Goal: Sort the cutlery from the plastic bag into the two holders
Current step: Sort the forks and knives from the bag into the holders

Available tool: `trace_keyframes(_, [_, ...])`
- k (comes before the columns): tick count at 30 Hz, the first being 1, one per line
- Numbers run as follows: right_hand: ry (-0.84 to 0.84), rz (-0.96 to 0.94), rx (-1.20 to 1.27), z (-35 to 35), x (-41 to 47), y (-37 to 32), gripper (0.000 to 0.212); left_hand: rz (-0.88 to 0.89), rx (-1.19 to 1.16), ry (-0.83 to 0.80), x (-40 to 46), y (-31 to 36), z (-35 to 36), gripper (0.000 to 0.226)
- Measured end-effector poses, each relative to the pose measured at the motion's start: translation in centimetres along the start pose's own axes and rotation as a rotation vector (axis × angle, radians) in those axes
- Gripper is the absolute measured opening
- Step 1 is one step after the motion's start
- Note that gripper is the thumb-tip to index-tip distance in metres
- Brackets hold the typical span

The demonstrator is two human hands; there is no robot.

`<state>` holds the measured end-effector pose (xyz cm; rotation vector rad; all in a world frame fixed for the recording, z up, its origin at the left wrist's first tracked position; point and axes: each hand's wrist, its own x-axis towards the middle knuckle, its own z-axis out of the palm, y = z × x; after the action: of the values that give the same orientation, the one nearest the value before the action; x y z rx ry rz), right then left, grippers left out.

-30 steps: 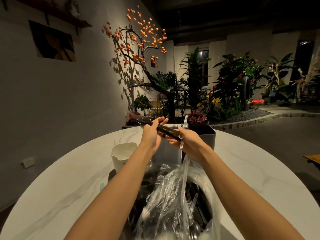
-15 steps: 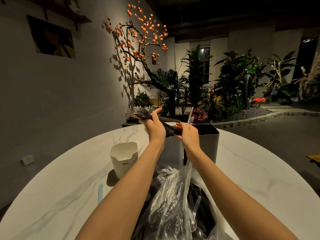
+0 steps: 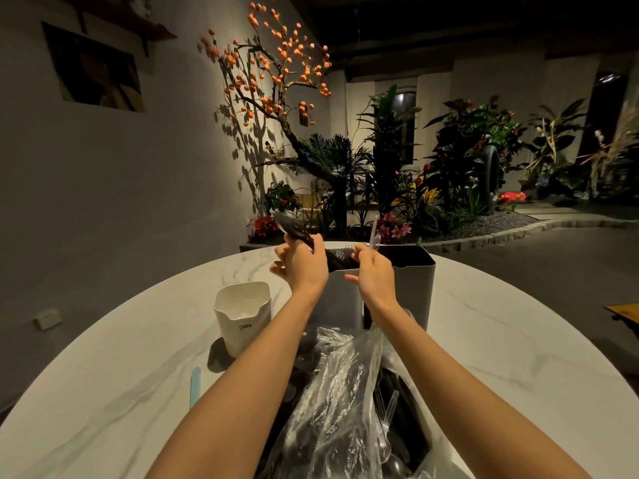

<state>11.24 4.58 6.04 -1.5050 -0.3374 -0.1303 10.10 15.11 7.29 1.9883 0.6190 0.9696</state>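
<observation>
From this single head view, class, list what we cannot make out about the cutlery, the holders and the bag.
- Inside of the tall grey metal holder: both hands hide most of it, the rest is dark.
- Dark cutlery bundle in the left hand: blurred, pieces uncountable.
- Clear plastic utensil pinched by the right hand: see-through, type unclear.
- Crumpled clear plastic bag: glare, forearms and the bottom edge hide its contents.

Only two forearms and two hands of the person show, entering from the near edge. Both arms are bare from the near edge to the wrist, with no sleeve cuff showing. The left hand [image 3: 304, 262] and the right hand [image 3: 375, 274] wear no glove, and no ring, watch or band shows.
</observation>
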Motion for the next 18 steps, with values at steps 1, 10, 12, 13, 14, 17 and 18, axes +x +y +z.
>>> trace_keyframes(1, [-0.001, -0.003, -0.007, -0.1, 0.0, 0.0, 0.041, -0.001, 0.069, -0.024, 0.0, -0.3, 0.0, 0.035])
trace_keyframes(10, [-0.067, -0.010, -0.038, -0.5, 0.1, -0.1, 0.034, 0.102, 0.231, -0.095, -0.6, 0.1, -0.3, 0.048])
trace_keyframes(12, [-0.077, -0.007, -0.032, -0.6, 0.2, -0.2, 0.033, 0.117, 0.218, -0.086, -0.7, 0.3, -0.5, 0.054])
trace_keyframes(13, [-0.082, -0.007, -0.033, -0.6, 0.2, -0.2, 0.033, 0.125, 0.212, -0.085, -0.7, 0.4, -0.6, 0.055])
trace_keyframes(14, [-0.088, -0.005, -0.036, -0.6, 0.1, -0.3, 0.034, 0.133, 0.210, -0.088, -0.6, 0.4, -0.7, 0.055])
trace_keyframes(17, [-0.103, -0.003, -0.039, -0.7, 0.1, -0.3, 0.033, 0.160, 0.306, -0.106, -0.4, 0.6, -1.1, 0.048])
trace_keyframes(18, [-0.107, -0.005, -0.041, -0.7, 0.1, -0.3, 0.032, 0.151, 0.361, -0.141, -0.3, 0.7, -1.2, 0.048])
